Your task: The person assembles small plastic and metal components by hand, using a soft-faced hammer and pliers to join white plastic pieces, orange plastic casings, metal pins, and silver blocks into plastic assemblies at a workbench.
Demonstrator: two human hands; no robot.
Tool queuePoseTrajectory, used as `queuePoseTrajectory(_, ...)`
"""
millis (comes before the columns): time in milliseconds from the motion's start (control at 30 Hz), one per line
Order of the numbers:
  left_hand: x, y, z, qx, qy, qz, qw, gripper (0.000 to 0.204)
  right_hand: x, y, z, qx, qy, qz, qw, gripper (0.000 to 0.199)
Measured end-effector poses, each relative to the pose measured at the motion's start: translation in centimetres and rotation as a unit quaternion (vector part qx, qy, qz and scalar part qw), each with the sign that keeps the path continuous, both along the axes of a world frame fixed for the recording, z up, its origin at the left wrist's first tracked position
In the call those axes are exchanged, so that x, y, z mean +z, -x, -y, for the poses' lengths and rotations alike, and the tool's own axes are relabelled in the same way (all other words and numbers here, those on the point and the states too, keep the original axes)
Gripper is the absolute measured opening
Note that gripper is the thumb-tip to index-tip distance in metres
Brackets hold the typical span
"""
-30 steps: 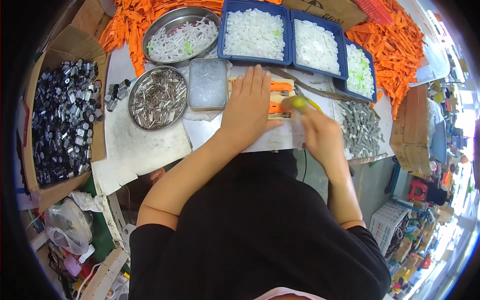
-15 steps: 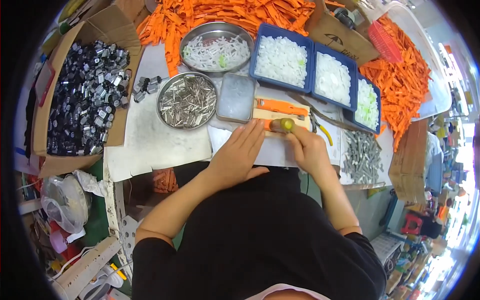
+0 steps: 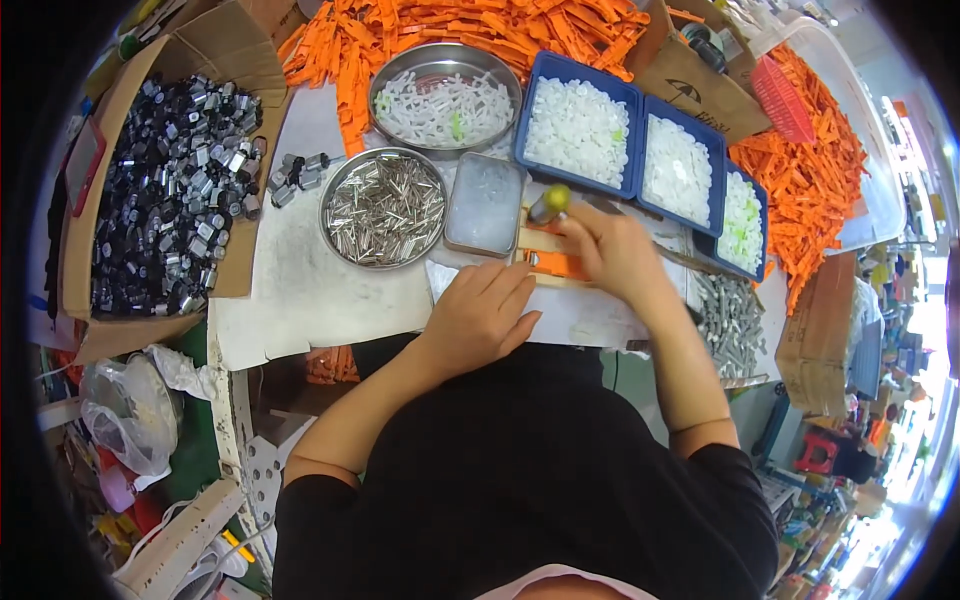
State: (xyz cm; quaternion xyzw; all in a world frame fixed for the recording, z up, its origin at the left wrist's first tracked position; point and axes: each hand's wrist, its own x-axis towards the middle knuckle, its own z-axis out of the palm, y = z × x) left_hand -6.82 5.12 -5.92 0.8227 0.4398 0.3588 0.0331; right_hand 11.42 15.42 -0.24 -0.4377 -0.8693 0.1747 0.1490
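Note:
My right hand (image 3: 620, 255) is closed round a small hammer, whose grey head (image 3: 545, 207) with a yellow-green end is raised above a light wooden block (image 3: 540, 241). Its handle is mostly hidden by the hand. An orange plastic piece (image 3: 565, 264) lies in the block, with a small shiny metal part at its left end. My left hand (image 3: 478, 315) rests at the block's near left corner, fingers stretched out and thumb apart, fingertips by that end of the orange piece. A second orange piece behind it is largely covered by my right hand.
Left of the block stand a metal tin (image 3: 485, 205), a round dish of metal pins (image 3: 385, 208) and a dish of clear plastic parts (image 3: 445, 97). Blue trays (image 3: 640, 150) of white parts, grey parts (image 3: 730, 325), orange pieces (image 3: 460, 25) and a carton of black-and-silver parts (image 3: 180, 190) surround them.
The hammer head has risen off the near orange piece and moved up and left with my right hand. My left hand has shifted slightly toward me, its fingers drawn back from the piece.

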Motion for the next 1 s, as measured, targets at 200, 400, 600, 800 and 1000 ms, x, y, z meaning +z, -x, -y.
queuePoseTrajectory(200, -0.2, -0.3, 0.2, -0.006, 0.036, 0.012, 0.999, 0.035, 0.7, -0.2, -1.0, -0.029, 0.055, -0.056, 0.997, 0.022)
queuePoseTrajectory(400, -0.6, 0.0, -0.6, -0.002, 0.028, 0.026, 0.999, 0.033, 3.9, -1.2, 1.2, -0.025, 0.091, -0.046, 0.994, 0.020)
queuePoseTrajectory(600, -0.7, 0.0, -0.1, -0.019, 0.025, 0.048, 0.998, 0.035, 1.9, -3.2, 3.5, -0.026, 0.051, 0.018, 0.998, 0.020)
queuePoseTrajectory(800, 0.2, 2.1, 1.6, 0.012, 0.002, 0.101, 0.995, 0.026, 0.9, -4.2, 5.1, 0.000, 0.012, 0.041, 0.999, 0.024)
queuePoseTrajectory(1000, 2.5, 3.6, -0.4, 0.078, -0.062, 0.152, 0.983, 0.023, 0.6, -1.7, 5.9, 0.043, -0.019, 0.041, 0.998, 0.027)
